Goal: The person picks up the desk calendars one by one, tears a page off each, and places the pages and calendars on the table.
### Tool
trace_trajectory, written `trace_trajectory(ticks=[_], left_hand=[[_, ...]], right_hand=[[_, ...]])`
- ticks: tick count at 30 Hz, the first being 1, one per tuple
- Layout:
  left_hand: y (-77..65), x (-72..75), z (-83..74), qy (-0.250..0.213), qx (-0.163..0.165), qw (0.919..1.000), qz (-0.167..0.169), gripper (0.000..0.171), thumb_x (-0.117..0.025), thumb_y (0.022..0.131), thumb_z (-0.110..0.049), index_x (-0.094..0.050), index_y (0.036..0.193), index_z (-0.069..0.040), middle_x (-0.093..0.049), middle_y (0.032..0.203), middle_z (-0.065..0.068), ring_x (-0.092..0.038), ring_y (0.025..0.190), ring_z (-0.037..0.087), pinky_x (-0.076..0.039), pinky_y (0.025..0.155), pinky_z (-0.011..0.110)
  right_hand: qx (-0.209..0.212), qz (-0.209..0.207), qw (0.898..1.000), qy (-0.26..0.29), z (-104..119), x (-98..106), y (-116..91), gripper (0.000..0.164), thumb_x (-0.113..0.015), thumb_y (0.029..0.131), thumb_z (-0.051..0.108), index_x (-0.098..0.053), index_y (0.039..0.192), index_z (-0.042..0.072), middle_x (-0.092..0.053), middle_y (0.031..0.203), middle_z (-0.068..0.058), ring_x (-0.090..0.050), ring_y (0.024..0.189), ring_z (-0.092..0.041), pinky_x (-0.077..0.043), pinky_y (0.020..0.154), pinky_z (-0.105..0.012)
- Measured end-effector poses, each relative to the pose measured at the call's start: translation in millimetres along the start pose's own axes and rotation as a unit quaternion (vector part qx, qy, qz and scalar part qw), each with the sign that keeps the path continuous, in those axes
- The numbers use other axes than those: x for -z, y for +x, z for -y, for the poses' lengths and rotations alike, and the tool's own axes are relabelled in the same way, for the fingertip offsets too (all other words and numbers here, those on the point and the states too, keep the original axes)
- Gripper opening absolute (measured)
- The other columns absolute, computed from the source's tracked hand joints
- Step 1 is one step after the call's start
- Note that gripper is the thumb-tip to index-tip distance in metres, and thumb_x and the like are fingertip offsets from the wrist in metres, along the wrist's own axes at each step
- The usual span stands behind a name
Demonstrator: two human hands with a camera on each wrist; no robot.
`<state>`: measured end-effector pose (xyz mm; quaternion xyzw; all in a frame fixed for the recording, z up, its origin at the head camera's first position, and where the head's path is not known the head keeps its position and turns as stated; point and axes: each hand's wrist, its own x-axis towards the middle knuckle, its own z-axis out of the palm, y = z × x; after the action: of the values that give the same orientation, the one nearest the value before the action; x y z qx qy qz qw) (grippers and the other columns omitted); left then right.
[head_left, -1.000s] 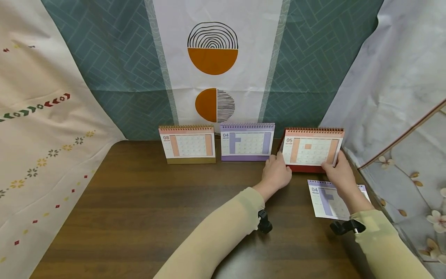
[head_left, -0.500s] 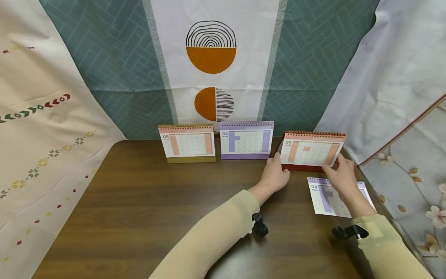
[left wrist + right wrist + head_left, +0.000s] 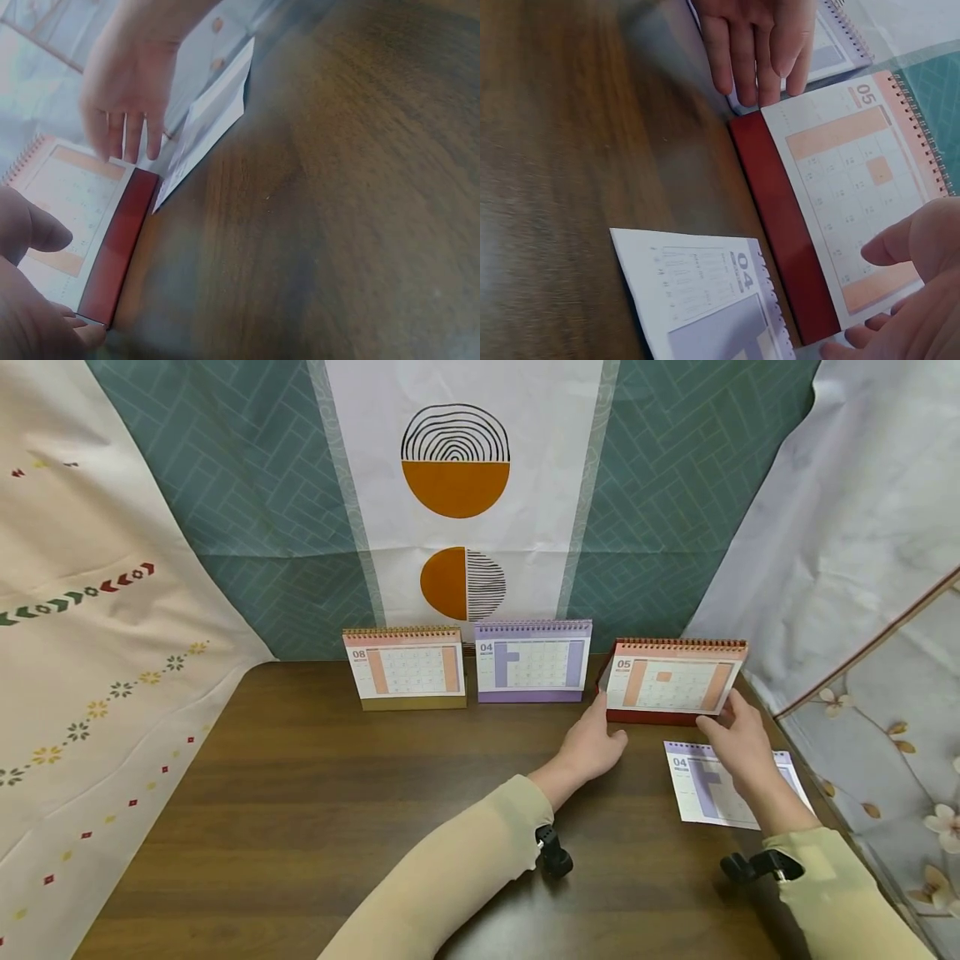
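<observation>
A desk calendar with a red base (image 3: pixel 671 681) and a page marked 05 stands at the right of the table. My left hand (image 3: pixel 588 743) is at its left edge, fingers extended and thumb held away from the page. At the opposite edge my right hand (image 3: pixel 738 739) has its fingers along the side, the thumb near the lower right corner. In the right wrist view that thumb (image 3: pixel 892 244) hovers over or touches the page; I cannot tell which. Below the calendar lies a loose purple page (image 3: pixel 697 789) marked 04, partly covered by my right forearm.
A purple-based calendar (image 3: pixel 532 664) marked 04 and a gold-based one (image 3: pixel 408 668) marked 08 stand in a row to the left. Patterned cloths hang behind and at both sides of the wooden table (image 3: pixel 300 827).
The red calendar has shifted very slightly and its top edge sits a little lower. My left hand has eased slightly down, its thumb farther from the calendar. My right hand stays at the right edge.
</observation>
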<state>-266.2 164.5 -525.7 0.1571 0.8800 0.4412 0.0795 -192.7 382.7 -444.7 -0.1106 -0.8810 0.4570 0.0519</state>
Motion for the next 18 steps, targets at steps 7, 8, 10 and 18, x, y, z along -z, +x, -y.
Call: trace_trajectory(ticks=[7, 8, 10, 18], left_hand=[[-0.1, 4.5, -11.2, -0.034, 0.024, 0.9991, -0.002, 0.086, -0.066, 0.105, -0.03, -0.023, 0.177, -0.014, -0.03, 0.18, 0.0, -0.032, 0.16, 0.013, -0.031, 0.127, 0.033], [-1.4, 6.9, -14.7, -0.041, 0.03, 0.9987, 0.001, 0.085, -0.067, 0.105, -0.029, -0.024, 0.177, -0.014, -0.03, 0.18, 0.0, -0.032, 0.161, 0.013, -0.031, 0.127, 0.032], [-1.9, 8.3, -18.0, -0.043, 0.029, 0.9987, -0.001, 0.085, -0.067, 0.104, -0.028, -0.025, 0.176, -0.014, -0.033, 0.178, 0.001, -0.035, 0.16, 0.014, -0.033, 0.126, 0.032], [0.2, 22.8, -34.0, -0.082, 0.052, 0.9952, 0.012, 0.084, -0.067, 0.104, -0.022, -0.024, 0.176, -0.01, -0.031, 0.179, 0.002, -0.031, 0.161, 0.014, -0.031, 0.127, 0.033]], right_hand=[[0.013, 0.011, 1.0, 0.009, 1.0, -0.3, 16.1, 0.065, -0.054, 0.113, 0.013, -0.026, 0.168, -0.009, -0.025, 0.166, -0.044, -0.031, 0.154, -0.06, -0.036, 0.116, -0.073], [0.017, 0.01, 1.0, 0.01, 1.3, -0.5, 18.4, 0.062, -0.054, 0.113, 0.011, -0.029, 0.165, -0.01, -0.029, 0.164, -0.044, -0.033, 0.153, -0.059, -0.037, 0.116, -0.072], [0.021, 0.006, 1.0, 0.008, 2.2, -0.6, 22.5, 0.06, -0.053, 0.112, 0.01, -0.031, 0.163, -0.011, -0.034, 0.162, -0.043, -0.035, 0.152, -0.058, -0.036, 0.116, -0.072], [0.0, 0.001, 1.0, 0.002, 2.9, -2.2, 33.3, 0.069, -0.052, 0.113, 0.015, -0.021, 0.17, -0.008, -0.019, 0.167, -0.044, -0.025, 0.155, -0.059, -0.032, 0.119, -0.071]])
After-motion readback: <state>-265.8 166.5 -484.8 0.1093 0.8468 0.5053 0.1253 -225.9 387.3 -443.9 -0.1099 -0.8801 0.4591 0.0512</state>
